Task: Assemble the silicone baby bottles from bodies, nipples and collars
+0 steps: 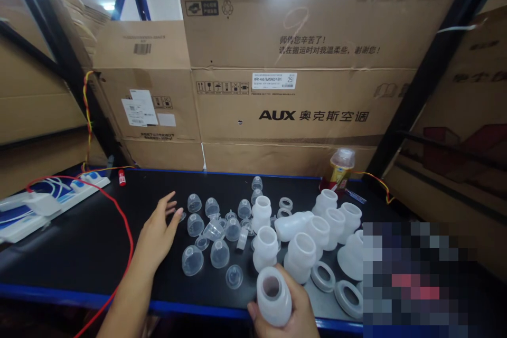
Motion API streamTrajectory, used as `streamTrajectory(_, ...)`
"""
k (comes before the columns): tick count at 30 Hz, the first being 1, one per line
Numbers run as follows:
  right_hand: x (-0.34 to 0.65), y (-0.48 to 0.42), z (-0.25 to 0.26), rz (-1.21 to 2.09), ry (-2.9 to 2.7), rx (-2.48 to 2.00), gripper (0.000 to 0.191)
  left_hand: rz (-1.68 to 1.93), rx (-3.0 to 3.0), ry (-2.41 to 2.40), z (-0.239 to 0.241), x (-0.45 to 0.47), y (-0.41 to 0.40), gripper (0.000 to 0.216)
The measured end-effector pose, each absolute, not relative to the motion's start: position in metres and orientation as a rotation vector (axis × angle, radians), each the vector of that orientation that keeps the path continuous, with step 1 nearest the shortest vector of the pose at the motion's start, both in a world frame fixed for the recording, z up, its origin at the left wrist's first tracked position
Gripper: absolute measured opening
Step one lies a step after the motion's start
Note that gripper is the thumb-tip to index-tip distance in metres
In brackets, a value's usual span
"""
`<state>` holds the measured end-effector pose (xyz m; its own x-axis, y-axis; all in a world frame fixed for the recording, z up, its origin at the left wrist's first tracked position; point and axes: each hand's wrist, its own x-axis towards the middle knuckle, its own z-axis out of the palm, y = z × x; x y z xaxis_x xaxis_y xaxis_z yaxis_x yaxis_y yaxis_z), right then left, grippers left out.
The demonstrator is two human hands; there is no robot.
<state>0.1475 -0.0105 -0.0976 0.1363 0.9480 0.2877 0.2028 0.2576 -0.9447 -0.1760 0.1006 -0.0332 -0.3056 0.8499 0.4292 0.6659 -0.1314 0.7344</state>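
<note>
My right hand is wrapped around a translucent white bottle at the front edge, its open mouth facing up toward me. My left hand is stretched over the black surface, fingers apart. By its fingertips is a small clear piece, partly hidden; I see nothing gripped. Clear plastic domed caps lie between my hands, among smaller clear parts such as a round piece. Several more white bottles stand to the right, one bottle lying on its side. White rings rest beside them.
A power strip with a red cable lies at left, near a small red tube. Cardboard boxes wall off the back. A container with a clear lid and a blue pen sit at back right.
</note>
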Motion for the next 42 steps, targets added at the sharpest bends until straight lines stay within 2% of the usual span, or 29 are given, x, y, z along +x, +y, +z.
streamTrajectory(4, 0.147, -0.008, -0.093, 0.861, -1.331, -1.198, 0.051, 1.874, 1.762, 1.822, -0.029, -0.153, 0.082, 0.064)
streamTrajectory(6, 0.148, -0.008, -0.092, 0.893, -1.329, -1.199, 0.053, 2.202, 1.757, 1.655, -0.026, -0.127, 0.065, 0.081)
streamTrajectory(9, 0.15, -0.008, -0.088, 0.939, -1.344, -1.179, 0.053, 2.487, 1.806, 1.304, -0.028, -0.072, 0.032, 0.078)
streamTrajectory(12, 0.153, -0.008, -0.08, 1.031, -1.415, -1.091, 0.04, 2.235, 1.849, 1.093, -0.032, -0.017, 0.004, 0.064)
streamTrajectory(13, 0.154, -0.008, -0.078, 1.065, -1.435, -1.053, 0.039, 2.128, 1.86, 1.05, -0.032, -0.003, -0.002, 0.067)
streamTrajectory(16, 0.157, -0.009, -0.074, 1.156, -1.464, -0.96, 0.043, 1.588, 1.646, 0.653, -0.031, 0.02, -0.007, 0.079)
streamTrajectory(18, 0.161, -0.009, -0.074, 1.201, -1.461, -0.941, 0.047, 1.378, 1.545, 0.504, -0.026, 0.02, -0.004, 0.072)
streamTrajectory(20, 0.165, -0.008, -0.078, 1.233, -1.459, -0.943, 0.056, 1.317, 1.577, 0.486, -0.02, 0.016, -0.001, 0.05)
streamTrajectory(22, 0.169, -0.008, -0.082, 1.248, -1.461, -0.951, 0.064, 1.239, 1.617, 0.473, -0.013, 0.01, 0.001, 0.038)
streamTrajectory(27, 0.17, -0.015, -0.083, 1.29, -1.413, -1.011, 0.064, 1.142, 1.658, 0.502, -0.005, 0.003, -0.001, 0.044)
streamTrajectory(29, 0.167, -0.015, -0.076, 1.286, -1.404, -1.003, 0.059, 1.221, 1.618, 0.562, -0.007, 0.006, 0.0, 0.049)
streamTrajectory(31, 0.162, -0.012, -0.065, 1.279, -1.441, -0.949, 0.046, 1.322, 1.579, 0.64, -0.01, 0.012, 0.002, 0.05)
streamTrajectory(34, 0.158, -0.004, -0.051, 1.259, -1.482, -0.894, 0.021, 1.377, 1.568, 0.73, -0.011, 0.025, 0.005, 0.04)
streamTrajectory(35, 0.158, -0.002, -0.049, 1.255, -1.476, -0.896, 0.019, 1.36, 1.574, 0.745, -0.01, 0.028, 0.005, 0.039)
streamTrajectory(37, 0.162, -0.001, -0.052, 1.261, -1.438, -0.917, 0.028, 1.295, 1.596, 0.745, -0.007, 0.029, 0.002, 0.046)
streamTrajectory(39, 0.169, -0.005, -0.062, 1.288, -1.388, -0.943, 0.045, 1.191, 1.576, 0.7, -0.004, 0.021, -0.003, 0.067)
streamTrajectory(41, 0.176, -0.01, -0.074, 1.305, -1.34, -0.978, 0.072, 1.067, 1.524, 0.632, -0.002, 0.007, -0.009, 0.087)
streamTrajectory(42, 0.178, -0.012, -0.08, 1.31, -1.322, -0.991, 0.084, 1.012, 1.511, 0.612, -0.002, 0.0, -0.012, 0.089)
